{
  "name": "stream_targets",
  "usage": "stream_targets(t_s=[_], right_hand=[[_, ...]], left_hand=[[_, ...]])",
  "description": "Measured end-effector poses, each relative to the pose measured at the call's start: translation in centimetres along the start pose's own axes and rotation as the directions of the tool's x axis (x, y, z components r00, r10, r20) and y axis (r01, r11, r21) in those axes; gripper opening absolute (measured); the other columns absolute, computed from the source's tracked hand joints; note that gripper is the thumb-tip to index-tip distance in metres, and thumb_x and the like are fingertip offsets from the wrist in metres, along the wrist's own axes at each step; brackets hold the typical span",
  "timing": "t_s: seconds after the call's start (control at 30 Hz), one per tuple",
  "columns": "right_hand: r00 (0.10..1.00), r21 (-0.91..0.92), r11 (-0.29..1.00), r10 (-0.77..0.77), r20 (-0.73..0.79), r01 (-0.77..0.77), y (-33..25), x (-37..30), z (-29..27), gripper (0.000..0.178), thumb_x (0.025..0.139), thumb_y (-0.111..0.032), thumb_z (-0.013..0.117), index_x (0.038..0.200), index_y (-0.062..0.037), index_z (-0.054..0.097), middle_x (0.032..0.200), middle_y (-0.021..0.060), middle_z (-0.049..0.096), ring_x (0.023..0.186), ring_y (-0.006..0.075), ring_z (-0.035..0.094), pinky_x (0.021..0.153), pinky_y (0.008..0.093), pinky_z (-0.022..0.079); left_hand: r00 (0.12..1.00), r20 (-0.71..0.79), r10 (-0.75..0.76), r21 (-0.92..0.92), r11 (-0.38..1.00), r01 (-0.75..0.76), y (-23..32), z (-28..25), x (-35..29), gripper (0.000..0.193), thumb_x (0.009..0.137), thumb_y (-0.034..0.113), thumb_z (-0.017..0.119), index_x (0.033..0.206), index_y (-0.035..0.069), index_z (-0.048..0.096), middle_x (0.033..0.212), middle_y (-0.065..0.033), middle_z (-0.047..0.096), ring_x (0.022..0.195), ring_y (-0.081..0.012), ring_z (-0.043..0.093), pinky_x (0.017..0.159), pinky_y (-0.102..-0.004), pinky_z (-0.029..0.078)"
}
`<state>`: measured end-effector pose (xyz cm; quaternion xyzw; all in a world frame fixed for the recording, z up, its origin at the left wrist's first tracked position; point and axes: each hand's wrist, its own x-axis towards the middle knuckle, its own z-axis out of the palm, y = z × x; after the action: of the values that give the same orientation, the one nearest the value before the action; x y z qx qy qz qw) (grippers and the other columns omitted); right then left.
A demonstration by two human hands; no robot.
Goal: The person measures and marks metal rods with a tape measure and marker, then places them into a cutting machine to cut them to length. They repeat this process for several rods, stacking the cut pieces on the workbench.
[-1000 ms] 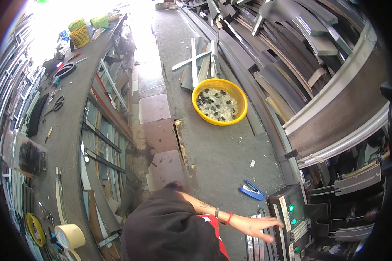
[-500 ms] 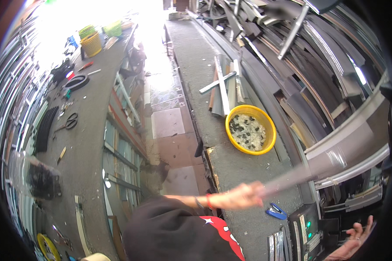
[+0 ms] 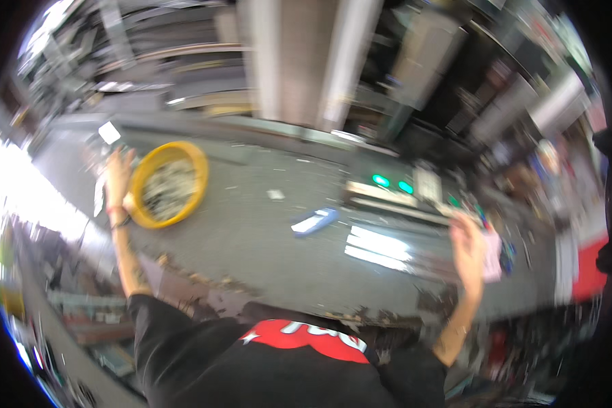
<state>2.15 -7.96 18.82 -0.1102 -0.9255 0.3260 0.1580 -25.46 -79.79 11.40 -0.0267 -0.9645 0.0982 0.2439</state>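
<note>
My left hand [image 3: 118,178] reaches out at the left, just beside a round yellow basin [image 3: 198,178]. Small whitish and dark pieces [image 3: 166,190] lie inside the basin. Beyond the fingers are pale, shiny shapes [image 3: 109,133], too smeared to name; whether the hand grips anything cannot be made out. My right hand [image 3: 468,245] is raised at the right with its fingers apart and loosely bent, and nothing shows in it. Close by are shiny strips [image 3: 377,248] and a pink item [image 3: 492,256]. A blue stapler-like tool [image 3: 315,222] lies between the hands.
Along the back of the grey bench [image 3: 251,255] stands a dark box with green lights [image 3: 393,183]. Tall pale profiles [image 3: 292,61] rise behind it. Stacked dark strips [image 3: 177,75] fill the rack at back left. Blurred clutter and a red patch [image 3: 589,268] are far right.
The view has swung right to face the bench. My left hand has moved from before the basin to its left side, and the long strip at it no longer shows. Both arms are now spread.
</note>
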Motion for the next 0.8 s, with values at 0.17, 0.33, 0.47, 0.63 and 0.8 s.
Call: stream_targets(t_s=[0.17, 0.33, 0.47, 0.63, 0.8], right_hand=[[0.998, 0.023, 1.0, -0.014, -0.06, 0.015, 6.3, 3.0, 4.1, 0.039, 0.094, -0.025, 0.057, 0.127, -0.0047, 0.055, 0.104, 0.0151, 0.06, 0.093, 0.0259, 0.061, 0.082, 0.0358, 0.048], [0.956, -0.115, 0.951, -0.292, -0.029, 0.287, 5.2, 7.2, 10.9, 0.036, 0.095, -0.026, 0.055, 0.124, -0.0055, 0.057, 0.09, 0.0139, 0.058, 0.08, 0.0294, 0.059, 0.072, 0.0388, 0.048], [0.919, -0.154, 0.91, -0.394, -0.023, 0.386, 3.5, 9.7, 14.9, 0.038, 0.093, -0.029, 0.055, 0.122, -0.0047, 0.059, 0.086, 0.0131, 0.057, 0.084, 0.0313, 0.061, 0.072, 0.0415, 0.05], [0.927, -0.234, 0.901, -0.376, -0.005, 0.364, 2.3, 10.3, 17.6, 0.03, 0.09, -0.028, 0.059, 0.108, -0.0045, 0.062, 0.086, 0.0118, 0.056, 0.085, 0.0281, 0.058, 0.071, 0.039, 0.047], [0.941, -0.262, 0.907, -0.339, 0.008, 0.329, 2.2, 8.3, 17.0, 0.044, 0.088, -0.03, 0.061, 0.126, -0.0079, 0.056, 0.101, 0.0122, 0.053, 0.095, 0.027, 0.05, 0.076, 0.0385, 0.04]], left_hand=[[0.889, 0.288, 0.356, -0.741, 0.671, -0.029, 20.0, -5.2, 3.5, 0.046, 0.093, 0.031, 0.057, 0.131, 0.005, 0.05, 0.125, -0.0193, 0.056, 0.116, -0.0328, 0.054, 0.098, -0.0391, 0.041], [0.627, 0.324, 0.709, -0.814, 0.547, -0.198, 36.2, -10.9, 3.8, 0.053, 0.092, 0.038, 0.057, 0.134, 0.007, 0.047, 0.123, -0.0193, 0.059, 0.114, -0.0302, 0.057, 0.098, -0.0392, 0.043], [0.67, 0.264, 0.693, -0.715, 0.607, -0.347, 42.4, -12.7, 4.8, 0.054, 0.092, 0.039, 0.057, 0.132, 0.005, 0.047, 0.125, -0.0204, 0.057, 0.117, -0.034, 0.055, 0.095, -0.0413, 0.045], [0.714, 0.369, 0.595, -0.598, 0.74, -0.308, 44.0, -12.4, 5.1, 0.052, 0.091, 0.04, 0.056, 0.128, 0.005, 0.05, 0.125, -0.02, 0.057, 0.115, -0.0357, 0.055, 0.094, -0.0422, 0.045], [0.764, 0.287, 0.578, -0.571, 0.743, -0.347, 43.4, -11.1, 5.7, 0.048, 0.09, 0.036, 0.057, 0.126, 0.005, 0.052, 0.125, -0.0168, 0.056, 0.112, -0.0349, 0.056, 0.092, -0.0421, 0.047]])
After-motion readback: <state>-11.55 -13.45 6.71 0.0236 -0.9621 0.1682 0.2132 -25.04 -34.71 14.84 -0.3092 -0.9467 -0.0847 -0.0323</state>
